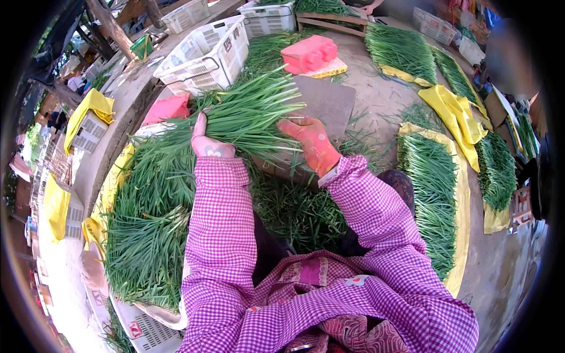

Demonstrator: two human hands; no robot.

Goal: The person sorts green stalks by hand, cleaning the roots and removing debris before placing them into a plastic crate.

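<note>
A loose bunch of garlic chives (253,112) lies across the front of me, its pale stalk ends pointing right. My left hand (210,141), in a pale patterned glove, is closed round the leafy side with the thumb up. At the stalk ends is my right hand (312,141) in an orange glove, its fingers bent together on some stalks; the fingertips are partly hidden. Below my left arm, a big heap of chives (150,235) fills a container on the left. Loose green leaves (300,212) lie on the ground between my legs.
Trimmed chives lie in rows on a yellow sheet (462,217) at right, with more rows (400,50) farther back. A white crate (206,62) stands ahead left. Beyond the bunch are a pink foam block (309,54) and a brown board (329,103). A person's hand (372,7) shows at the far edge.
</note>
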